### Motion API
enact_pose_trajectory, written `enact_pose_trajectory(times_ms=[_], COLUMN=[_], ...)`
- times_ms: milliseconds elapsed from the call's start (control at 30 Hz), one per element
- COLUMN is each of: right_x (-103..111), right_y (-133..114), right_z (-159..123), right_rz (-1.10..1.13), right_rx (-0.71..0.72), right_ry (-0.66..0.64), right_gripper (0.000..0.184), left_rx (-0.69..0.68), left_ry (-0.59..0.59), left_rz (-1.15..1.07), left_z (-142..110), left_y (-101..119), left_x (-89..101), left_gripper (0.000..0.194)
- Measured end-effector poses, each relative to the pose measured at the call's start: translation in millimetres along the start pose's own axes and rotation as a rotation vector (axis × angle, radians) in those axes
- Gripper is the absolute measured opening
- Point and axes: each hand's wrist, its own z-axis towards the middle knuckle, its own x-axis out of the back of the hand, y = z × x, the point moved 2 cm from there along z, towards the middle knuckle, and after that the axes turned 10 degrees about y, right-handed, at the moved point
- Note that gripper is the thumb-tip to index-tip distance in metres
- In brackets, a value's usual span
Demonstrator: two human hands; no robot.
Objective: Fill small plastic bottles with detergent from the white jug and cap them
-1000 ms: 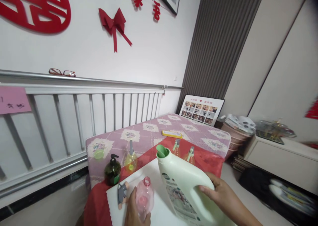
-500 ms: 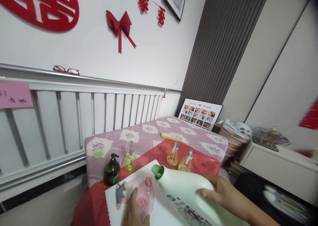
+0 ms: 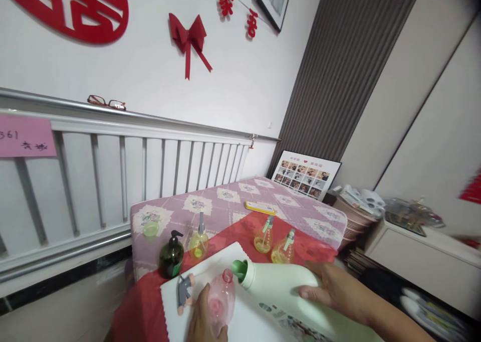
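My left hand [image 3: 205, 318] is wrapped round a pink see-through bottle [image 3: 221, 302] with an open, capless neck. In my right hand [image 3: 325, 287] is a large pale green detergent jug [image 3: 280, 282], tipped nearly flat. Its green spout [image 3: 239, 271] is just right of the pink bottle's mouth; no stream of liquid is visible. A grey and peach spray head [image 3: 185, 293] lies on the white board [image 3: 248, 327] left of my left hand. Behind stand a dark green pump bottle [image 3: 172, 257] and spray bottles with yellow liquid [image 3: 198, 242], [image 3: 263, 237], [image 3: 284, 249].
The board rests on a red cloth [image 3: 139, 307] over a table with a purple patterned cover [image 3: 225, 201]. A green cap [image 3: 151, 228] and a yellow-edged box [image 3: 260, 208] lie farther back. A white radiator [image 3: 158, 166] runs along the left; a cabinet [image 3: 424, 257] stands right.
The jug has tipped lower, its spout coming closer to the pink bottle's mouth. My left hand still holds the bottle. The view has shifted slightly.
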Motion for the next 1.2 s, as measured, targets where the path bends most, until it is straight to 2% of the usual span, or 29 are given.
enact_pose_trajectory(times_ms=[333, 700, 967, 1200], right_x=[3.1, 12.5, 14.4, 19.6], right_y=[-7.2, -18.2, -22.8, -33.1], right_z=[5.7, 9.1, 14.8, 15.1], right_rz=[-0.165, -0.326, -0.351, -0.361], right_rx=[-0.024, -0.048, -0.056, -0.056], right_ry=[-0.025, -0.018, -0.043, -0.034], right_gripper=[0.055, 0.047, 0.043, 0.04], left_rx=[-0.017, -0.044, -0.067, -0.04], left_ry=[-0.048, -0.033, -0.004, -0.029], left_rz=[0.052, 0.08, 0.093, 0.102], left_z=[1.6, -1.1, -2.6, -2.3], left_y=[8.1, 6.5, 9.3, 8.5], left_x=[8.2, 6.7, 8.3, 9.2], left_gripper=[0.095, 0.091, 0.089, 0.091])
